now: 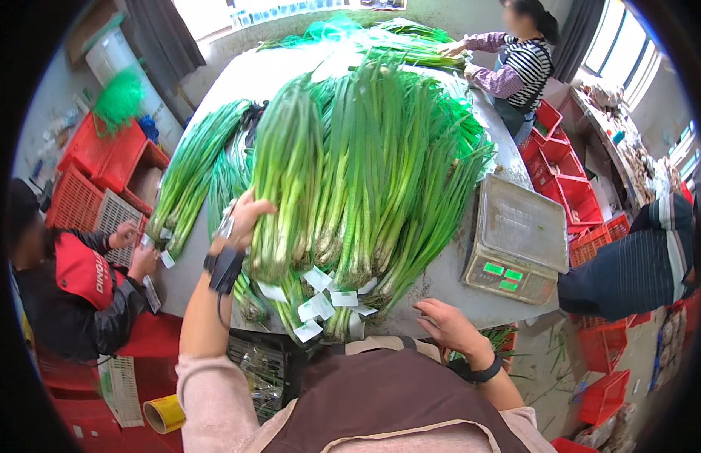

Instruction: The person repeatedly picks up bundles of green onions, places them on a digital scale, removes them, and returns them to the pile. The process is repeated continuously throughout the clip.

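Observation:
A big pile of bundled green onions (365, 174) with white paper tags (318, 302) at their root ends lies on a grey table (448, 283). My left hand (241, 219) rests on the leftmost bundle of the pile (286, 166), fingers curled around its lower stalks. My right hand (441, 321) lies on the table's near edge, fingers spread, holding nothing, just right of the tagged root ends. A separate bundle of green onions (192, 170) lies further left on the table.
A digital scale (516, 238) with a steel pan stands at the right. Red crates (101, 162) stack at the left and right. A person in a red vest (79, 294) crouches left; another in stripes (516, 64) works at the far end.

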{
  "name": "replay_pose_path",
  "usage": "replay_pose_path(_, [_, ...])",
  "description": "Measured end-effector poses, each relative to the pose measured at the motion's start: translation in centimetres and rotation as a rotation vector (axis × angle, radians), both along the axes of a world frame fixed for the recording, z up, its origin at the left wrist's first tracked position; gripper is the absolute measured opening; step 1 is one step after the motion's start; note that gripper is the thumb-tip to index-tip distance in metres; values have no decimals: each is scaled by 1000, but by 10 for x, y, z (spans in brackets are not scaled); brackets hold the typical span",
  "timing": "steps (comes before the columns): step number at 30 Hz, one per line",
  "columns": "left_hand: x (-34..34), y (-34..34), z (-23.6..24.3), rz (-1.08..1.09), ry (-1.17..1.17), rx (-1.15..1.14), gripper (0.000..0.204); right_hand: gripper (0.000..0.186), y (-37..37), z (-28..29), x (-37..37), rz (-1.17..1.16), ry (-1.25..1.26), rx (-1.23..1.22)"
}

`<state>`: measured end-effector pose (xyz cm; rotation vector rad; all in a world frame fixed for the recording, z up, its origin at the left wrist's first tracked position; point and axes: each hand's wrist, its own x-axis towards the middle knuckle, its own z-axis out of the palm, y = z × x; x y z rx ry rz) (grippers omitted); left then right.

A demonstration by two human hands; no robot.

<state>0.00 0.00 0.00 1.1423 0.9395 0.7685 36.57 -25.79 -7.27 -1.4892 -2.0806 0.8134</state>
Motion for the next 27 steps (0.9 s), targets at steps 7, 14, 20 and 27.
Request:
replay_pose_path(7, [52,-93,35,-98,-88,158,62,29,-1,2,3,-25,405,-111])
replay_pose_path(14, [184,-149,28,-484,423,620,65,86,-4,44,98,-158,1575,209])
replay_pose_path(20, [292,-139,-24,-438,692,1488,69,53,-100,28,200,-342,1779,538])
replay_pose_path(27, [416,-78,-70,-388,668,1692,44,41,-162,-1,246,-631,1690,640])
